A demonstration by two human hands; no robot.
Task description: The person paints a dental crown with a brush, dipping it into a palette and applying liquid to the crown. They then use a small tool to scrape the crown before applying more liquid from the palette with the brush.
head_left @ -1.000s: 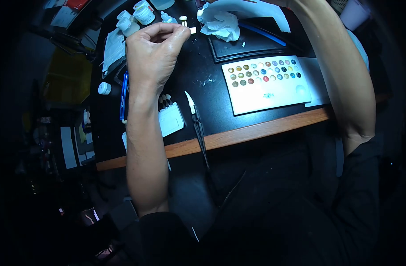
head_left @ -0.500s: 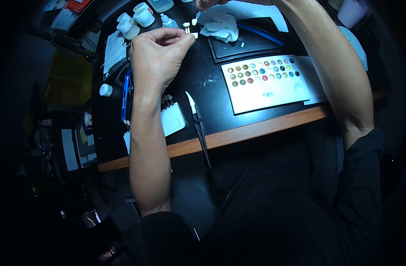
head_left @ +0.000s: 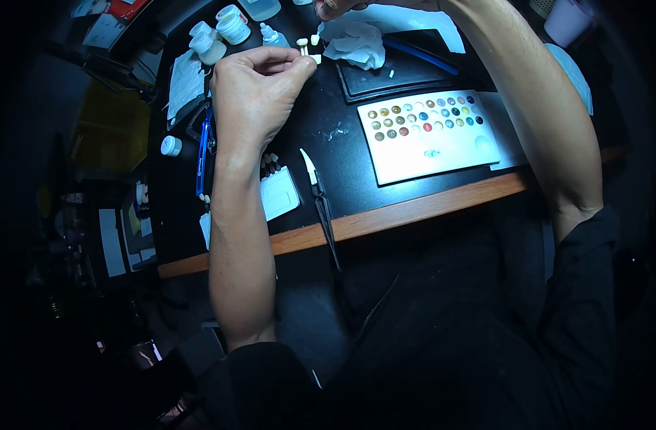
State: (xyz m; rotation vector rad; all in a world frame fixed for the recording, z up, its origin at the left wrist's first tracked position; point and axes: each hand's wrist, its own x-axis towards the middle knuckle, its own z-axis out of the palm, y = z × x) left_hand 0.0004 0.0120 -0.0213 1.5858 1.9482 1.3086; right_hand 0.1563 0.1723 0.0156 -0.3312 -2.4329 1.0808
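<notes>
My left hand [head_left: 260,89] is closed in a pinch on a small pale tooth-shaped piece on a stem [head_left: 304,47], at the top of the desk. Just right of it hangs a second small pale tooth-shaped piece [head_left: 315,40], near the crumpled white tissue [head_left: 364,49]. My right hand [head_left: 335,7] is at the top edge, partly cut off, its fingers closed round a thin tool I cannot make out clearly. Below on the desk lies a white palette [head_left: 435,161] with rows of coloured dabs.
Tweezers [head_left: 321,201] lie over the wooden desk edge [head_left: 414,210]. White jars [head_left: 233,26] and a dropper bottle [head_left: 271,36] stand at the back left. A small jar [head_left: 171,145], blue tool [head_left: 201,161], white case [head_left: 279,193] and black tray [head_left: 392,79] surround my arms.
The stemmed piece in my left hand and the second pale piece have shifted very slightly. Both hands otherwise keep nearly the same position.
</notes>
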